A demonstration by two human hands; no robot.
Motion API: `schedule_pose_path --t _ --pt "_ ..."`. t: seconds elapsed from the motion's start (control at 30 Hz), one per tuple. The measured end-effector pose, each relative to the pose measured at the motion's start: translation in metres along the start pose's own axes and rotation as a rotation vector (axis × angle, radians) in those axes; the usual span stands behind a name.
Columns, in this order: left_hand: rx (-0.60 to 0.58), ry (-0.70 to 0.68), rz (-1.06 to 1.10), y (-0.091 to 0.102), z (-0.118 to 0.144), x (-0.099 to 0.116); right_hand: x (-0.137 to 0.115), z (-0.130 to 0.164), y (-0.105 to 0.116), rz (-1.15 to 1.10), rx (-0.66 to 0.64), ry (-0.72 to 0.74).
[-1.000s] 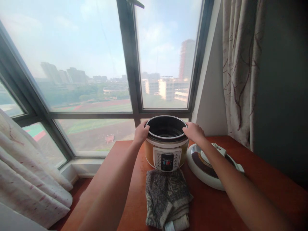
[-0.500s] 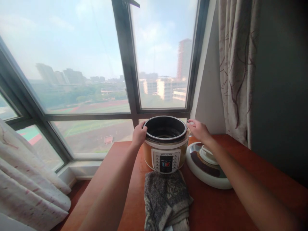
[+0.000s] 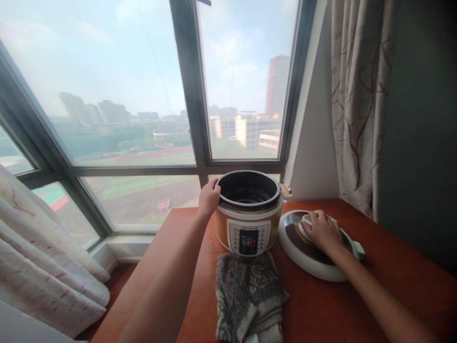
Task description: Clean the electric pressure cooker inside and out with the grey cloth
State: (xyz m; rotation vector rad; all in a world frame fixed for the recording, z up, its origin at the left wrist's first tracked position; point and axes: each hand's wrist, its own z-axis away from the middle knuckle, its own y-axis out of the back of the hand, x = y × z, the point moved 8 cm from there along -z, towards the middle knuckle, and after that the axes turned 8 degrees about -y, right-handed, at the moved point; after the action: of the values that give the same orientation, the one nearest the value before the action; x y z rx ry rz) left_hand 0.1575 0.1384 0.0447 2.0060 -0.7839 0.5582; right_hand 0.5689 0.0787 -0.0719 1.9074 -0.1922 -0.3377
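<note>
A rice cooker (image 3: 222, 231) stands uncovered on the table, its control panel facing me. Inside it sits a dark inner pot (image 3: 250, 188) with a pale rim. My left hand (image 3: 209, 196) is closed on the cooker's left side at the rim, the handle there hidden by my fingers. To the right lies the round cooker lid (image 3: 291, 247), flat on the table. My right hand (image 3: 324, 232) rests over the lid's white knob (image 3: 305, 227), fingers curled round it. On the cooker's right side a pale handle (image 3: 286, 190) sticks out.
A folded grey patterned towel (image 3: 250, 295) lies in front of the cooker on the reddish wooden table (image 3: 314, 305). Behind are large windows (image 3: 243, 95) with dark frames. Curtains hang at left (image 3: 46, 257) and right (image 3: 360, 105).
My right hand has left the cooker's right handle and moved right and down onto the lid's knob. My left hand stays on the cooker's left side.
</note>
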Motion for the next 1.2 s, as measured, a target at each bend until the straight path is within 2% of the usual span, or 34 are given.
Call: schedule_pose_path --t 0.13,0.3,0.4,0.5,0.6,0.67,0.77,0.9,1.0,1.1,1.2 --pt "0.003 0.000 -0.006 -0.001 0.000 -0.001 0.003 0.001 -0.013 0.073 0.048 0.084" --pt "0.006 -0.017 0.009 -0.001 -0.001 -0.002 0.007 -0.007 -0.019 0.040 -0.001 0.154" --pt "0.009 -0.023 0.012 0.000 0.000 -0.003 0.013 -0.010 -0.017 0.001 -0.013 0.153" --pt "0.008 -0.022 0.011 0.001 0.001 -0.002 0.025 -0.020 -0.005 -0.023 -0.014 0.131" --pt "0.009 -0.014 0.015 0.001 0.003 0.000 0.040 -0.040 0.026 -0.055 0.027 0.095" --pt "0.012 -0.007 0.021 0.002 0.004 0.000 0.046 -0.053 0.059 -0.078 0.111 0.072" --pt "0.020 0.000 0.037 0.003 0.006 0.002 0.039 -0.067 0.114 -0.073 0.230 0.102" --pt "0.032 0.002 0.068 0.003 0.006 0.001 0.011 -0.067 0.184 -0.028 0.425 0.234" --pt "0.047 0.008 0.108 0.002 0.006 -0.001 -0.014 -0.062 0.225 -0.050 0.500 0.331" --pt "0.068 0.019 0.174 0.001 0.006 -0.002 -0.040 -0.059 0.254 -0.110 0.536 0.361" --pt "0.091 0.034 0.276 0.001 0.005 -0.005 -0.079 -0.057 0.263 -0.133 0.500 0.387"
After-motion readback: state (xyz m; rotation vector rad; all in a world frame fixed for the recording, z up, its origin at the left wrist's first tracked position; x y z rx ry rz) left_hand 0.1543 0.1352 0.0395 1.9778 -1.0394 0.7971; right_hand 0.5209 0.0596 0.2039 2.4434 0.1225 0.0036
